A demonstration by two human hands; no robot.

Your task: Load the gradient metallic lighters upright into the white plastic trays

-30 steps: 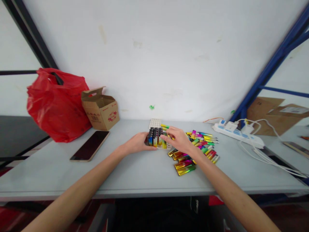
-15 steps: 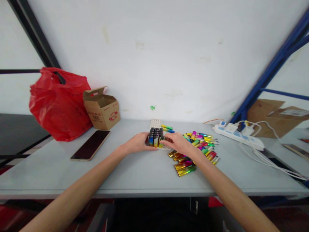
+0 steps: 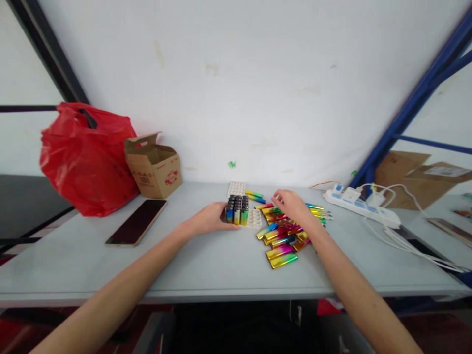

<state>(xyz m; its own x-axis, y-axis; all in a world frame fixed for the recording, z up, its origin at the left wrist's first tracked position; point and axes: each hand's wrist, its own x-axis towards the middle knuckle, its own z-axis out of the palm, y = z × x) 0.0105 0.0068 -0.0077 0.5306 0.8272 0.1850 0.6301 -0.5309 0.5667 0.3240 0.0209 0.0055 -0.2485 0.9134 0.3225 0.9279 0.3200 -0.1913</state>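
"Looking at the centre of the frame, what are you seeing at the left hand (image 3: 212, 217)?"

"It is bracing a block of upright lighters (image 3: 237, 211) from the left side. Its fingers are clamping the block, with the thumb running along the near face and the other fingers reaching behind."

"Where are those lighters standing?"

"They are occupying the left part of a white tray (image 3: 255, 218), black tops facing up. Bare round sockets are showing in the right part of that tray."

"State the condition of the right hand (image 3: 290, 202)."

"It is hovering just right of centre, over the far part of a heap of loose lighters (image 3: 280, 236). Its fingers are curling; I cannot tell whether they are closing on a lighter or touching one."

"How is the heap lying?"

"Its metallic, multicoloured bodies are lying flat and overlapping on the grey table (image 3: 206, 265), right of the tray."

"List the surrounding items."

"Behind the block, a second white tray (image 3: 236, 188) is lying with two lighters (image 3: 255, 196) just beside it. At centre left, a phone (image 3: 137, 222) is lying near an open cardboard box (image 3: 160, 172), and a red bag (image 3: 88, 162) is standing beside the box. At centre right, a power strip (image 3: 363, 206) is carrying several plugs."
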